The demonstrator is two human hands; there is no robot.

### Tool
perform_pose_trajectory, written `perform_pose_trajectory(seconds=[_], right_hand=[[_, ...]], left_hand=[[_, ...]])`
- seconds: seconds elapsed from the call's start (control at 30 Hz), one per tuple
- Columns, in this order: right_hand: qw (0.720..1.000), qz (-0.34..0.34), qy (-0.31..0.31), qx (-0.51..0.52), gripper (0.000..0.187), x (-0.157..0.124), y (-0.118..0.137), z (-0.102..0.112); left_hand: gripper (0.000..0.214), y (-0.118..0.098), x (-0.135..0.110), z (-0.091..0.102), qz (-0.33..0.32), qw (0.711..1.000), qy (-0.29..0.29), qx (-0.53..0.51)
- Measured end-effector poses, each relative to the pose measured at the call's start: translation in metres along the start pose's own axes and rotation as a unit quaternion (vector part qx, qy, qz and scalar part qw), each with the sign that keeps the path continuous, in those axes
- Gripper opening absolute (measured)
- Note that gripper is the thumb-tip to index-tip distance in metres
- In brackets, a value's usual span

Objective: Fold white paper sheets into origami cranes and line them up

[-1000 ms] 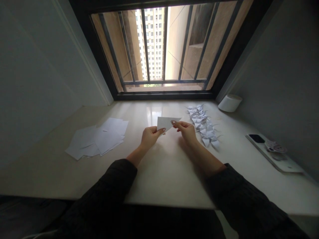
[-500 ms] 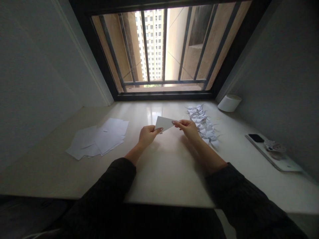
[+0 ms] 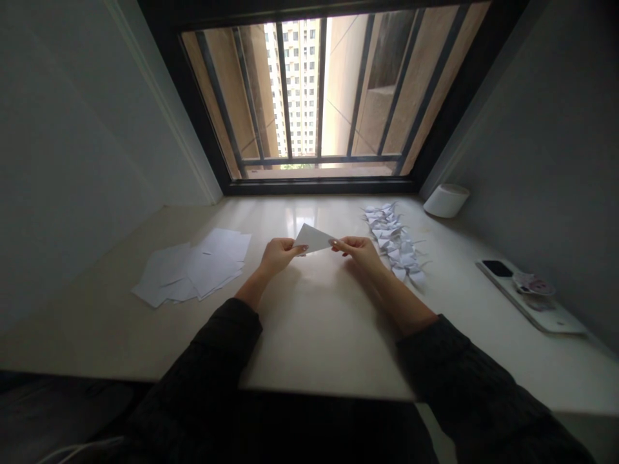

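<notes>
A folded sheet of paper (image 3: 313, 239), roughly a triangle with its point toward the window, is held up between both hands over the sill. My left hand (image 3: 280, 254) pinches its left corner, thumb on top. At the right corner, my right hand (image 3: 356, 250) grips it between thumb and fingers. Just beyond the right hand lies a row of several folded white paper figures (image 3: 393, 238) with thin pointed ends. To the left of my left hand is a loose, overlapping pile of flat white paper sheets (image 3: 217, 258).
A white phone (image 3: 556, 316) with a round grip on its back lies at the right. Behind it, a white tapered object (image 3: 445, 200) stands near the wall. A barred window (image 3: 319, 187) closes off the far side; the sill's front edge is close to my body.
Both hands still hold the folded paper. My left hand has moved slightly left and up, and the paper's tilt has changed so its lower edge lies flatter.
</notes>
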State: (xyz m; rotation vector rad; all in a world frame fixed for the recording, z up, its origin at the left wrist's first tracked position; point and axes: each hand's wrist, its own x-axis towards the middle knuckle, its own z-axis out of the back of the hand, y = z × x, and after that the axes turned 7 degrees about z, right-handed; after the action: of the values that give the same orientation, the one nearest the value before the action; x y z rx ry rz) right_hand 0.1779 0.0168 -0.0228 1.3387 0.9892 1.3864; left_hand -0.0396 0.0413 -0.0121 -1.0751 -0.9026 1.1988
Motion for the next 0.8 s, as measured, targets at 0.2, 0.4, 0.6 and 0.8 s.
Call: perform_pose_trajectory(seconds=[0.2,0.4,0.6,0.8], right_hand=[[0.998,-0.033,0.002,0.045,0.033,-0.003,0.000,0.000],[0.996,-0.061,0.007,0.058,0.035,-0.004,-0.002,-0.001],[0.996,-0.027,-0.062,0.052,0.034,-0.004,-0.005,-0.005],[0.989,-0.023,-0.086,0.115,0.031,-0.004,-0.005,-0.012]], left_hand=[[0.035,0.003,0.001,0.002,-0.001,0.999,0.032,-0.027],[0.039,0.006,0.003,0.004,-0.007,0.999,0.040,-0.011],[0.037,0.004,0.002,0.002,-0.008,0.999,0.050,-0.011],[0.035,-0.002,-0.002,-0.001,0.006,0.998,0.045,-0.037]])
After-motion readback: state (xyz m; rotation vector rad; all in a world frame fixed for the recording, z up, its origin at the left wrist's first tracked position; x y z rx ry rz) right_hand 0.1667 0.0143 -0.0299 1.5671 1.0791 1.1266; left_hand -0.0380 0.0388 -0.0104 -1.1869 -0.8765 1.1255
